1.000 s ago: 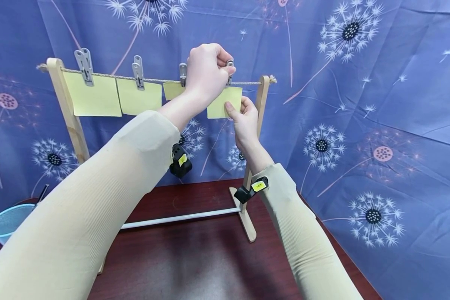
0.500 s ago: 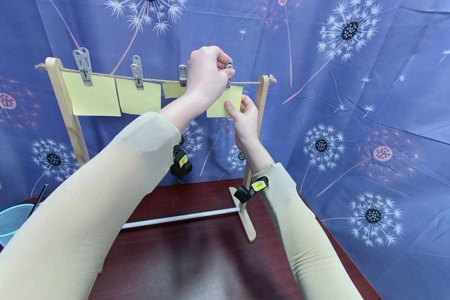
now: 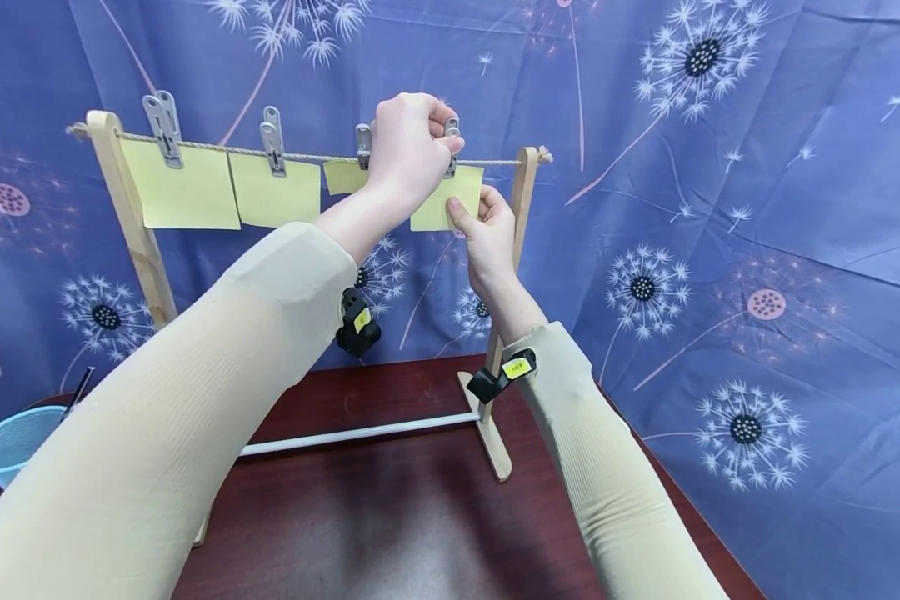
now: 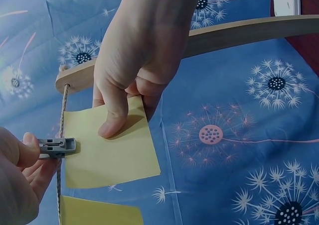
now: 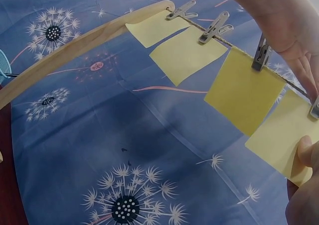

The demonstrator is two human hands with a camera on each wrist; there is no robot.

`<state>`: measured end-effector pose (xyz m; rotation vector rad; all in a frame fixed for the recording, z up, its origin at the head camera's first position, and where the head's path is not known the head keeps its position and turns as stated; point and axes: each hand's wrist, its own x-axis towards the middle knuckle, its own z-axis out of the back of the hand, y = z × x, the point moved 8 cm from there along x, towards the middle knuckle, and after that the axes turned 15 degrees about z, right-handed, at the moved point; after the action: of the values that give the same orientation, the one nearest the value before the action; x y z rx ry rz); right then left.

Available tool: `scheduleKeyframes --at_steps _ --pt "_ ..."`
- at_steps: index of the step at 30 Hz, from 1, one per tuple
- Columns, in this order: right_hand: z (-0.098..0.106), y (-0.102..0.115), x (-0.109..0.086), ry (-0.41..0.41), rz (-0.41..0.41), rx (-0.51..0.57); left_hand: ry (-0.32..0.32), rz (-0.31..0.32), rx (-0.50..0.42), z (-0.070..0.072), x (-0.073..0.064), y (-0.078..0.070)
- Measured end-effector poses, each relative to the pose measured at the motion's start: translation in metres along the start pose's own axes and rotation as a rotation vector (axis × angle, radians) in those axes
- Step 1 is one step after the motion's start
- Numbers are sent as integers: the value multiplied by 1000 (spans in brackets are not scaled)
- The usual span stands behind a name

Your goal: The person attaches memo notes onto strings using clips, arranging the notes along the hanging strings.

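My left hand (image 3: 408, 142) pinches a grey clothespin (image 3: 451, 150) at the right part of the rope. In the left wrist view, this clothespin (image 4: 61, 146) reaches across the rope (image 4: 64, 110) onto the edge of a yellow paper square (image 4: 112, 148). That same paper (image 3: 429, 210) is pinched near its right side by my right hand (image 3: 489, 237), thumb in front and fingers behind. In the right wrist view, my left hand (image 5: 291, 31) is above the rope and my right thumb (image 5: 305, 150) presses on the paper.
Three more yellow papers hang to the left, each under a grey clothespin (image 3: 273, 142). The rope runs between the wooden posts (image 3: 523, 187) of a rack with a white bar (image 3: 360, 433) low down. A blue mesh basket (image 3: 15, 442) stands left on the dark red table (image 3: 390, 517).
Both hands keep their hold. More of the clothespin shows beyond my left fingers, and it sits slightly further left. The whole view has shifted a little.
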<state>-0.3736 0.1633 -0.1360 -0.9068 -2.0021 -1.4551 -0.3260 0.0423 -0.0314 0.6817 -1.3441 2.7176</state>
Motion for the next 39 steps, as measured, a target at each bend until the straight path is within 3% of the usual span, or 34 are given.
scheduleKeyframes --at_steps 32,39 --pt "0 3 -1 4 1 1 34 -10 69 -5 -3 0" --pt "1 5 -2 2 6 16 56 -27 21 -6 -7 0"
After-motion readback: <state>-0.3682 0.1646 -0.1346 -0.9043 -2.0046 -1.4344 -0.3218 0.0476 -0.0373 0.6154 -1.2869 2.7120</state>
